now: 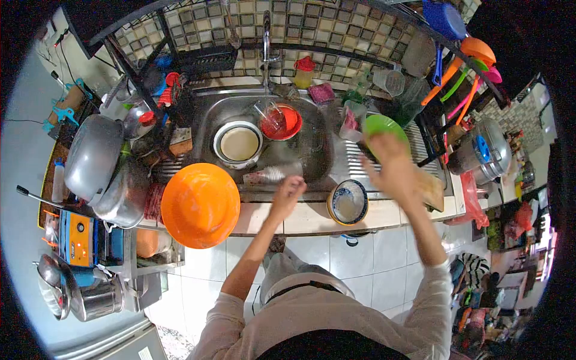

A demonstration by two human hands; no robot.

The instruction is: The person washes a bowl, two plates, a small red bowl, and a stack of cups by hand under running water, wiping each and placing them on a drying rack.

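Note:
My left hand (289, 193) hovers at the sink's front edge, its fingers loosely bent and apart with nothing visible in them. Beside it, a ribbed clear cup (277, 174) lies on its side in the steel sink (321, 150). Blurred by motion, my right hand (393, 168) overlaps the lower edge of a green bowl (387, 129) on the drainboard, thumb spread away from the fingers. A patterned bowl (349, 203) sits on the counter edge between my hands. In the sink are a white-rimmed bowl (239, 145) and a red bowl (291, 123) with a clear cup over it.
A large orange basin (201, 206) overhangs the counter at the left. The tap (266, 42) stands behind the sink. A clear container (353, 120) and glassware line the right side. Big metal pots (96, 159) crowd the far left; colourful ladles (459, 78) hang at upper right.

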